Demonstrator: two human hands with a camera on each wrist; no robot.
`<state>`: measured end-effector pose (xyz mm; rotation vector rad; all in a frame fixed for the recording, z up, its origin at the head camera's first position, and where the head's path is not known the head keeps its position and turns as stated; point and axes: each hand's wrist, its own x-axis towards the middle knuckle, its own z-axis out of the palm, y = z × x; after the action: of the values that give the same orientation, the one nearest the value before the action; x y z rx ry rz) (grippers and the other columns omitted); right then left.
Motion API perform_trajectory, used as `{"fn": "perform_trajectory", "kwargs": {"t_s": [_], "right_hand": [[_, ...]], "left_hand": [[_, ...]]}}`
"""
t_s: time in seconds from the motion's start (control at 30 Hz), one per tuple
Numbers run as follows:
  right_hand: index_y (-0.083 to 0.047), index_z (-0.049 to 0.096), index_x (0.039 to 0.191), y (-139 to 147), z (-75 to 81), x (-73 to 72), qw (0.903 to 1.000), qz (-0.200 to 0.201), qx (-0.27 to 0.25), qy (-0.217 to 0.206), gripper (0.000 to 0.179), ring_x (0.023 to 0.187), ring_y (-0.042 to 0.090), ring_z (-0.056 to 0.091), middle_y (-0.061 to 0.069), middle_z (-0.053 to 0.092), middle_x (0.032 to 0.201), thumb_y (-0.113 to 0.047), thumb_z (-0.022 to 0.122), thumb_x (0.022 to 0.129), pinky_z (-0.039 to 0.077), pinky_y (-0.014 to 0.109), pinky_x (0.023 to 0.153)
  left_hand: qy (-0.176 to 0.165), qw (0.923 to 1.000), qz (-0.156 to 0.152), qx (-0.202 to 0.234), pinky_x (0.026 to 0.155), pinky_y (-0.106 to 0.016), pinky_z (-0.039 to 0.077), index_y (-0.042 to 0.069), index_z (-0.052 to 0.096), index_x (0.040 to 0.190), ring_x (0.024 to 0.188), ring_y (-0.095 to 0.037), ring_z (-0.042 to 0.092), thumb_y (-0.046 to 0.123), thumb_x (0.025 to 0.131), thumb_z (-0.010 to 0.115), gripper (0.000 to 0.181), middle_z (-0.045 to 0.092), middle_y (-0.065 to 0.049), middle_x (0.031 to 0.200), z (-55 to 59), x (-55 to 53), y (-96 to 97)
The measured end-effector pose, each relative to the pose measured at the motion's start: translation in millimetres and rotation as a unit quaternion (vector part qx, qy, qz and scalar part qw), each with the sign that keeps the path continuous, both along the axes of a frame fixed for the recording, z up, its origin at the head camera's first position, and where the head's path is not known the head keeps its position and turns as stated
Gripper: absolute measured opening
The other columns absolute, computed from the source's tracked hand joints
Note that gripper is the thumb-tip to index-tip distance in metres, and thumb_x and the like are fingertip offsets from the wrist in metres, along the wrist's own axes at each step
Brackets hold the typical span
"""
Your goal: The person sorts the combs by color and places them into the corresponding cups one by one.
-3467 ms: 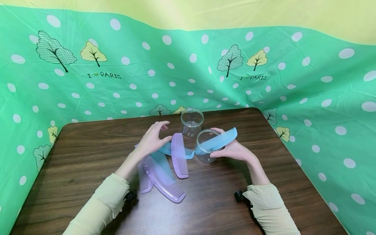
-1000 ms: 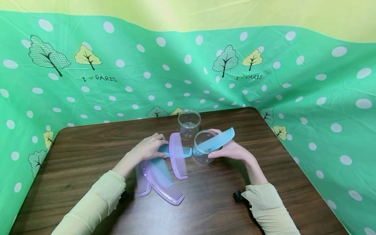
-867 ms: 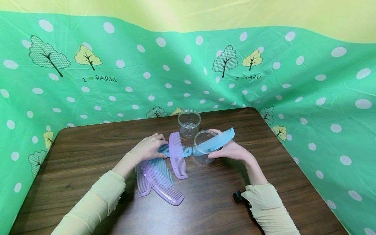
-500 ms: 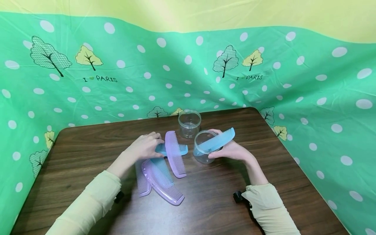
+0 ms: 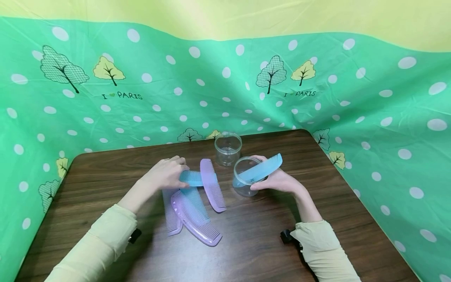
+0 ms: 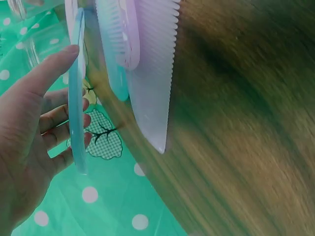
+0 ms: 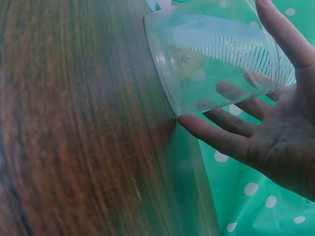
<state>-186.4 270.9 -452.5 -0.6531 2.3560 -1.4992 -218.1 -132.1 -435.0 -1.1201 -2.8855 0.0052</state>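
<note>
My left hand (image 5: 163, 174) pinches a blue comb (image 5: 192, 178) between thumb and fingers. In the left wrist view that comb (image 6: 76, 118) stands on edge in the grip. A purple comb (image 5: 213, 190) lies across its right end. On the right, my right hand (image 5: 278, 180) holds a clear round jar (image 5: 244, 191) around its side, and the right wrist view shows the thumb near its rim. A light blue comb (image 5: 264, 168) leans inside the jar, one end sticking out over the rim towards the right.
Below the left hand overlap a purple comb (image 5: 197, 225), a light blue comb (image 5: 197, 201) and another purple comb (image 5: 172, 221). A second clear jar (image 5: 228, 150) stands behind the held one. Polka-dot cloth (image 5: 158, 86) hangs around the brown wooden table (image 5: 264, 250).
My left hand has come down from above the pile, taken hold of the blue comb and drawn it left. The purple comb across it shifted slightly. Right hand and jar stay put.
</note>
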Motion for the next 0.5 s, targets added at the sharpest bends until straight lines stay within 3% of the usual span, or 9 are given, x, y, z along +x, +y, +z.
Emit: {"fn": "perform_trajectory", "kwargs": {"t_s": [0.13, 0.5], "right_hand": [[-0.011, 0.031, 0.157, 0.0, 0.0, 0.1, 1.0000, 0.001, -0.003, 0.000, 0.096, 0.138, 0.037, 0.048, 0.026, 0.042, 0.155, -0.012, 0.088, 0.080, 0.046, 0.019, 0.102], [-0.011, 0.032, 0.156, 0.4, -1.3, -0.5, 1.0000, 0.001, -0.005, 0.005, 0.095, 0.134, 0.034, 0.051, 0.024, 0.044, 0.154, -0.012, 0.088, 0.080, 0.046, 0.019, 0.103]], "left_hand": [[0.019, 0.9998, -0.006, 0.003, 0.073, -0.038, 0.058, 0.012, 0.078, 0.111, 0.097, -0.020, 0.061, 0.053, 0.073, 0.085, 0.056, 0.066, -0.001, 0.102, 2.8, 1.0, -7.9], [0.043, 0.9990, 0.001, 0.008, 0.072, -0.040, 0.057, 0.011, 0.078, 0.109, 0.096, -0.023, 0.061, 0.047, 0.071, 0.088, 0.053, 0.066, -0.004, 0.101, 10.3, 6.1, -36.3]]}}
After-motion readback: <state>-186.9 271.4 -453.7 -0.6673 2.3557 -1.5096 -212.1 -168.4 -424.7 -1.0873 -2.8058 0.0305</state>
